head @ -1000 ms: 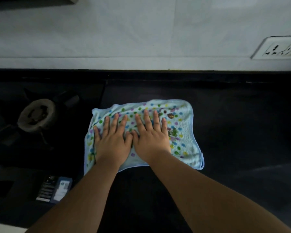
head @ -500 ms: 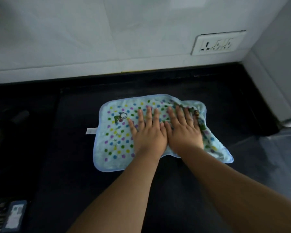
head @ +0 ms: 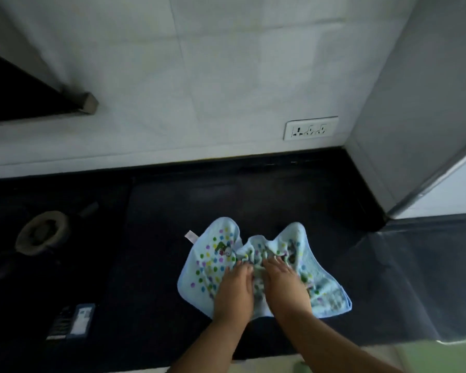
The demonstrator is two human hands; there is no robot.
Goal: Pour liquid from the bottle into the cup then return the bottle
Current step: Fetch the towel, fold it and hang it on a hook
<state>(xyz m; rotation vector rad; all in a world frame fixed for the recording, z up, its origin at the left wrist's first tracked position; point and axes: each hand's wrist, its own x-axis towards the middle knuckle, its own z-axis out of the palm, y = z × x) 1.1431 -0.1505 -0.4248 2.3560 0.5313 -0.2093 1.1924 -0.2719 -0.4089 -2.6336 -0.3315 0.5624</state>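
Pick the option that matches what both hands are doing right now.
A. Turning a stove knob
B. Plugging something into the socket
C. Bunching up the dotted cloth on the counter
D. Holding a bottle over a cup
C: the left hand and right hand gather the cloth into folds between them on the counter.

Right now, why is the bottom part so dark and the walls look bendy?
In the head view, light falls on the pale wall, while the black counter swallows it, so the burner is dim. The wide lens bows straight edges near the corners. The left hand, right hand and dotted cloth look slightly smeared.
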